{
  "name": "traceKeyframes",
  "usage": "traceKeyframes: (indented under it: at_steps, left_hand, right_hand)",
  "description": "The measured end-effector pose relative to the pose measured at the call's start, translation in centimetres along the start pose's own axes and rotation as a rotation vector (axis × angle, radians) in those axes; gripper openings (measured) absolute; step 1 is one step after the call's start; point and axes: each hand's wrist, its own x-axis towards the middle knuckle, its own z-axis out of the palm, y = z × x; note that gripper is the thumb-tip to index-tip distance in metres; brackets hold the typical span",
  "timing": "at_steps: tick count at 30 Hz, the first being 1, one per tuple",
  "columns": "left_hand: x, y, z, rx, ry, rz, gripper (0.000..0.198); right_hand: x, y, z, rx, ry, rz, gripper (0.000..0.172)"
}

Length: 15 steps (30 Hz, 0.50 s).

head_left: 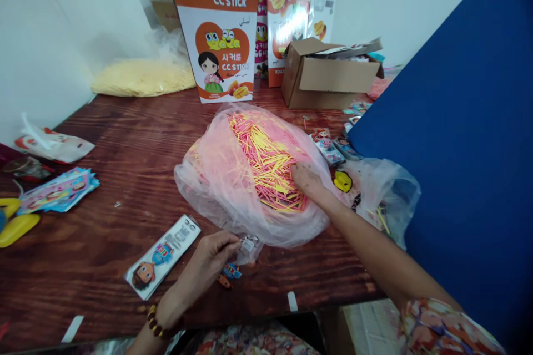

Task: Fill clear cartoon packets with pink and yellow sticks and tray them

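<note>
A clear plastic bag lies open on the table, full of thin pink and yellow sticks. At the right side of the pile is my right hand, its fingers curled in against the sticks and the fingertips partly hidden. My left hand is closed in a pinch on the edge of a small clear packet, just in front of the bag. Below that packet lies a small printed piece in blue and orange. A stack of long printed sleeves lies to the left of my left hand.
Tall CC Stick cartons and an open cardboard box stand behind the bag. Yellow-handled scissors, printed sheets and a white pack lie left. Another clear bag lies right, beside a blue panel.
</note>
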Motion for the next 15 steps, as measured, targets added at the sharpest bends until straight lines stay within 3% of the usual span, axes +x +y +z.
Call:
traceKeyframes:
  at_steps: [8,15]
  left_hand:
    - [-0.3,0.3,0.1,-0.002,0.014,-0.002,0.034]
    - [-0.3,1.2,0.5,-0.024,0.002,-0.003,0.035]
  right_hand:
    - [0.6,1.7,0.8,0.197,0.023,-0.082,0.031]
    - [0.3,1.0,-0.2,0.46,0.038,-0.064,0.014]
